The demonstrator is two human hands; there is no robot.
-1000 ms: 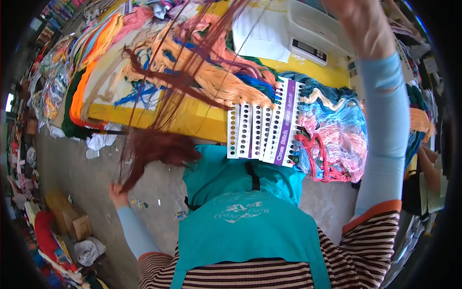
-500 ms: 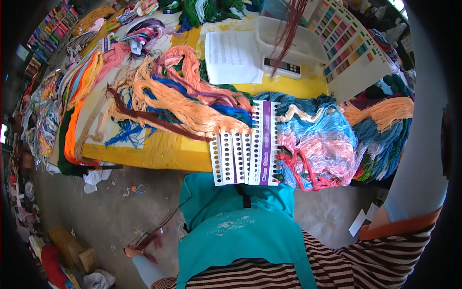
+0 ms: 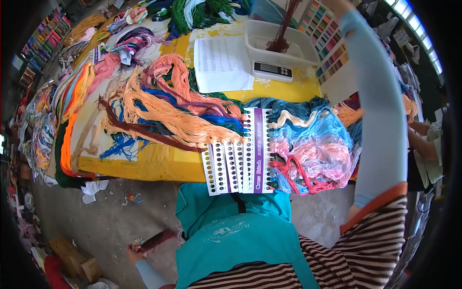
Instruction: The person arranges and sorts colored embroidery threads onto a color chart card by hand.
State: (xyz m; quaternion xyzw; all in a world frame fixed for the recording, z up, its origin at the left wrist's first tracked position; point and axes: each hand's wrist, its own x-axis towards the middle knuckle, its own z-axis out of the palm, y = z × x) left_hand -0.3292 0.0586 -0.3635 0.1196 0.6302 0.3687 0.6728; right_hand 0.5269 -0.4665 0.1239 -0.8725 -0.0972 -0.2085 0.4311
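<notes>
Low at the left, my left hand is closed round a bundle of dark red thread, held out over the floor. My right hand is at the top edge, blurred, its fingers cut off by the frame. From that spot a dark red hank of thread hangs down, its lower end inside a white plastic tub. The tub stands on a digital scale. Beside the scale lies a printed sheet.
Punched thread cards overhang the front edge of the yellow table, with peach skeins to the left and blue and pink skeins to the right. A colour chart leans behind the tub. A person's arm shows at far right.
My right arm has swung inward to the left, and the hanging thread's end has come down into the tub. The thread in my left hand has swung up and looks bunched together.
</notes>
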